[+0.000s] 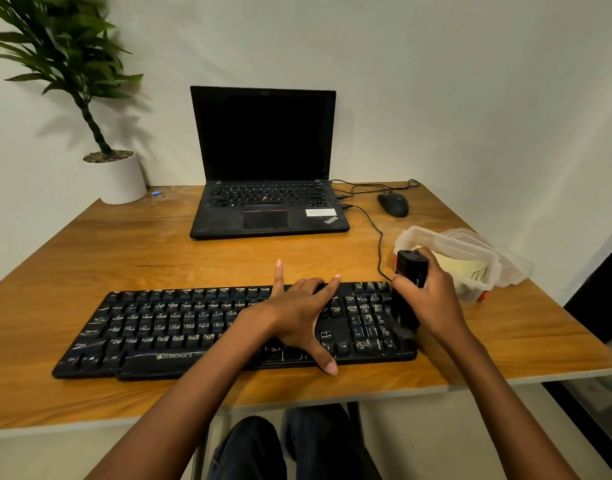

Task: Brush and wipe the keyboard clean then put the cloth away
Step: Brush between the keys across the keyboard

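Observation:
A black Zebronics keyboard (152, 327) lies across the front of the wooden desk (159, 244). My left hand (297, 317) rests flat on its right half, fingers spread wide. My right hand (432, 299) grips a black brush (406, 292) by its handle; the bristles touch the keys at the keyboard's right end. A pale yellow cloth (464, 268) lies inside a clear plastic container (446, 249) just right of the keyboard.
A black laptop (266, 161) stands open at the back centre, with a wired mouse (394, 204) to its right. The keyboard's cable (379, 244) runs across the desk. A potted plant (119, 178) sits at the back left. The desk edge is close on the right.

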The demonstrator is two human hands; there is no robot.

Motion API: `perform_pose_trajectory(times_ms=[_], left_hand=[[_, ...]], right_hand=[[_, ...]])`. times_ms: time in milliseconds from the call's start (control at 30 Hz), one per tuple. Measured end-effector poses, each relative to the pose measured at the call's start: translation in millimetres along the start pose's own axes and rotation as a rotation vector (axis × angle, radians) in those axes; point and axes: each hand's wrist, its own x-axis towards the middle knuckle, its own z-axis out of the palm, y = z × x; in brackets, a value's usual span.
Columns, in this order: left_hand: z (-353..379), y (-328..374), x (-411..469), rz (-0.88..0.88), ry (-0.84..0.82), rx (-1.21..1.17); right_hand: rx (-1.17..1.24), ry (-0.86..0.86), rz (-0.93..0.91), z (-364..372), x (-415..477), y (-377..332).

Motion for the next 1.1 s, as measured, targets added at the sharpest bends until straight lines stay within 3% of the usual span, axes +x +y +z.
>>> perform_pose_trajectory(times_ms=[133,333,467,633,1100], left_hand=[[0,0,0,0.004,0.001,0.006],[0,0,0,-0.001,0.000,0.017],[0,1,0,-0.002,0.002,0.026],[0,2,-1,0.002,0.003,0.033],[0,2,0,-0.001,0.002,0.046]], right_hand=[[0.074,0.080,-0.038,-1,7,0],[0.090,0.034,0.028,0,-1,5],[0.160,0.141,-0.004,2,4,2],[0.162,0.076,0.024,5,-8,8],[0.217,0.177,-0.020,2,2,7]])
